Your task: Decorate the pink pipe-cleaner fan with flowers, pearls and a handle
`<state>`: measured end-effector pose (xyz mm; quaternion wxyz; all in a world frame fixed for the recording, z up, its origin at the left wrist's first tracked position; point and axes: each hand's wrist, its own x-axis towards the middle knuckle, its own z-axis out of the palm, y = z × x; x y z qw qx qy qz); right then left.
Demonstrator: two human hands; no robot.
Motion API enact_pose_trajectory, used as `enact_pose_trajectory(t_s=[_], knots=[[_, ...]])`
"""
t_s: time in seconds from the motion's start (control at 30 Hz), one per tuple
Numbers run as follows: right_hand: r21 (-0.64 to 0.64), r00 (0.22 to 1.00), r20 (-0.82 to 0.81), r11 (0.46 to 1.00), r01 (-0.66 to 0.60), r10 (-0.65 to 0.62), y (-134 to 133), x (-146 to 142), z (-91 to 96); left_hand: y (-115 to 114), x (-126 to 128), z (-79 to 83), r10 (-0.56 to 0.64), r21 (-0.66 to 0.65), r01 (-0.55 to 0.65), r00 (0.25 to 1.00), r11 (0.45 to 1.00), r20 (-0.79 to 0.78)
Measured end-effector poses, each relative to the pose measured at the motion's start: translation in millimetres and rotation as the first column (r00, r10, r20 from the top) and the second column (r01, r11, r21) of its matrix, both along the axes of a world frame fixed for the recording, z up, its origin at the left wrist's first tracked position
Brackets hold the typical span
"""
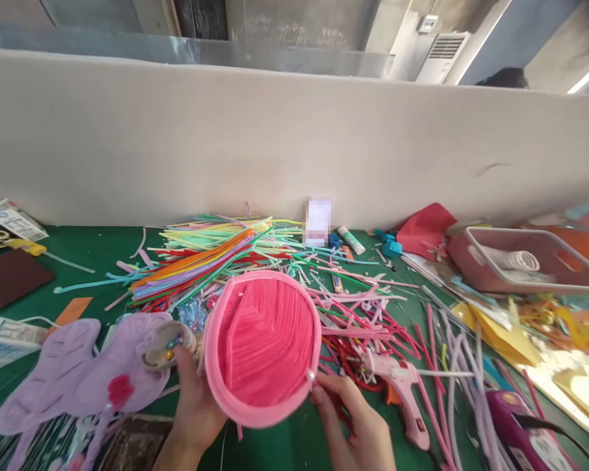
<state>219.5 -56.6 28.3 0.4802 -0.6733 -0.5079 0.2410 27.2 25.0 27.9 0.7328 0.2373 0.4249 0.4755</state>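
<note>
My left hand [194,399] is closed on the left side of a round pink pipe-cleaner piece [269,347], its fingers hidden behind it. The piece has a bright pink centre of packed pipe cleaners and a thick light-pink rim. My right hand [351,418] pinches at the lower right of the rim, where a small white pearl bead [311,376] sits at the fingertips. Another tiny bead [240,294] shows at the upper left of the centre. By my left thumb is a small dish [160,356] with a few coloured beads; whether the thumb touches it I cannot tell.
Bundled pipe cleaners [196,268] lie behind the piece. To the left are lilac wing shapes [78,386] with a red flower. On the right are a pink glue gun [405,392], a purple corded device [525,432] and a pink bin [471,275]. A phone [318,222] leans against the white partition [275,144].
</note>
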Motion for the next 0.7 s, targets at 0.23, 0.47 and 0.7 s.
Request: enact_pose_trajectory(t_s=[0.23,0.47,0.7], knots=[[0.152,0.930,0.337,0.966,-0.210,0.149,3,0,4.3,-11,8,32.6,0.272,-0.113,-0.275,0.961,0.955,-0.040],[0.313,0.824,0.537,0.864,-0.395,0.182,51,-5,63.0,-10,-1,49.5,0.215,-0.091,-0.225,0.971,0.970,-0.108],[0.315,0.830,0.498,0.840,-0.442,0.250,91,-17,65.2,-20,-5,50.1,0.018,0.022,-0.016,0.990,1.000,-0.139]])
